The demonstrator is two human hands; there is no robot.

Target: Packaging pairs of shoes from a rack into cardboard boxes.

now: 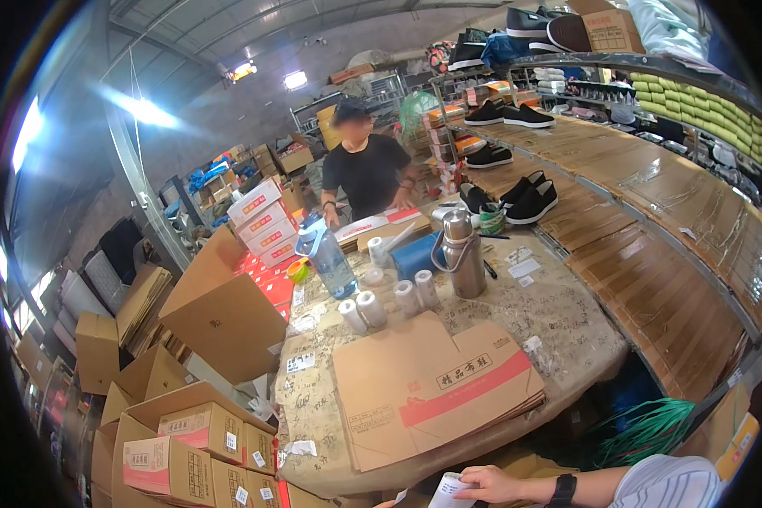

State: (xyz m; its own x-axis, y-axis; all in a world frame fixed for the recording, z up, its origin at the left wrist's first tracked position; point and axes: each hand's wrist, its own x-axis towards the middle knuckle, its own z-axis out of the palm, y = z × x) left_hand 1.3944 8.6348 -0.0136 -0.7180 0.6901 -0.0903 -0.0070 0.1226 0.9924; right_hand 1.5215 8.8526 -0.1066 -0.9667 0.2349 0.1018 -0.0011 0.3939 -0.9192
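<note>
At the lower edge, my right hand is closed around a white roll of labels, just off the near side of the table. A dark watch is on that wrist. What seems to be a fingertip of my left hand barely shows at the bottom rim, beside a small white label; the rest of that hand is out of the picture. Beyond my hands, a stack of flattened brown cartons with a pink-red stripe lies on the table.
Label rolls, a blue-tinted water jug and a steel flask stand on the covered table. An open carton of boxes is at left; black shoes lie at right. A person stands across the table.
</note>
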